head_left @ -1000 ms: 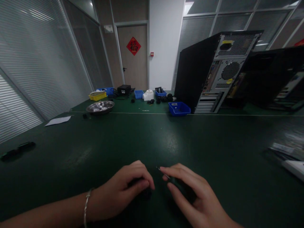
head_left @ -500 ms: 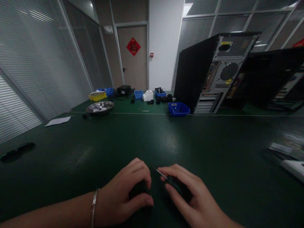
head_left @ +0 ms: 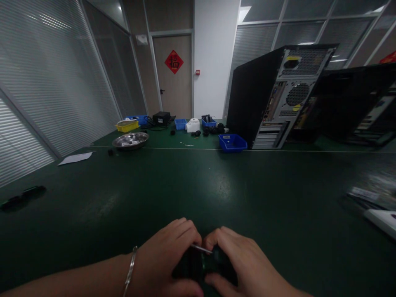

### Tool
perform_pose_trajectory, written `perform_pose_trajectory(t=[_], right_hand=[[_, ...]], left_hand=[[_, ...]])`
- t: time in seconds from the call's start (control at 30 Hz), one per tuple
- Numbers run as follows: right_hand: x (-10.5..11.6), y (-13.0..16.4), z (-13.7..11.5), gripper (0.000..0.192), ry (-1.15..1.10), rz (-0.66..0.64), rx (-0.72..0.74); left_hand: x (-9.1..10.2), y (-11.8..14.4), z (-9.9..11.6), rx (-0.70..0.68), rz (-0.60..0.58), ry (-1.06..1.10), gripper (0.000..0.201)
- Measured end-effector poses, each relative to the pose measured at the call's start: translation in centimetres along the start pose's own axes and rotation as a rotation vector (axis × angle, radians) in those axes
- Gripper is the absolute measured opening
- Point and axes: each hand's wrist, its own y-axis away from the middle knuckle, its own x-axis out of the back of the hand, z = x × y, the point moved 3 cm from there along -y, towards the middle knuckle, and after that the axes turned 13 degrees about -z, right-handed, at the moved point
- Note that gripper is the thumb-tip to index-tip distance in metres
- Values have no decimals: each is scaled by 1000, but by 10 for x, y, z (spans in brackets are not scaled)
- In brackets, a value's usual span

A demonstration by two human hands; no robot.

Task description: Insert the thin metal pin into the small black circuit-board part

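Hands now together, seemingly on screwdriver [head_left: 201, 249]

At the bottom centre, the left hand [head_left: 168, 258] and right hand [head_left: 244, 266] meet around a small dark part [head_left: 198, 266] and a thin metal rod [head_left: 201, 248] on the green table [head_left: 198, 185].

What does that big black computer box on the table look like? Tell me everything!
The computer box is a tall tower with a plain black side panel and a grey metal back facing the camera. The back shows a mesh grille on top, a round fan vent, ports and slot covers. It stands upright on the green table, beside a blue bin.
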Motion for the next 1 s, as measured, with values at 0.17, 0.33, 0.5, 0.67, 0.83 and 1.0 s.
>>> perform_pose_trajectory(t=[0.17, 0.33, 0.5, 0.67, 0.83, 1.0], right_hand=[[-3, -1, 0, 29, 19, 27, -6], [-4, -1, 0, 30, 5, 56, 10], [1, 2, 5, 23, -203, 199, 48], [8, 7, 4, 21, -354, 388, 155], [9, 7, -6, 22, -329, 423, 265], [6, 5, -7, 23, -304, 371, 294]], left_hand=[[0, 0, -2, 10, 24, 96, 44], [0, 1, -1, -5, 29, 162, 43], [1, 2, -13, 8, 181, 362, 45], [0, -1, -20, -143, 288, 618, 43], [-2, -3, -14, -147, 291, 660, 40], [-3, -3, -9, -97, 264, 597, 39]])
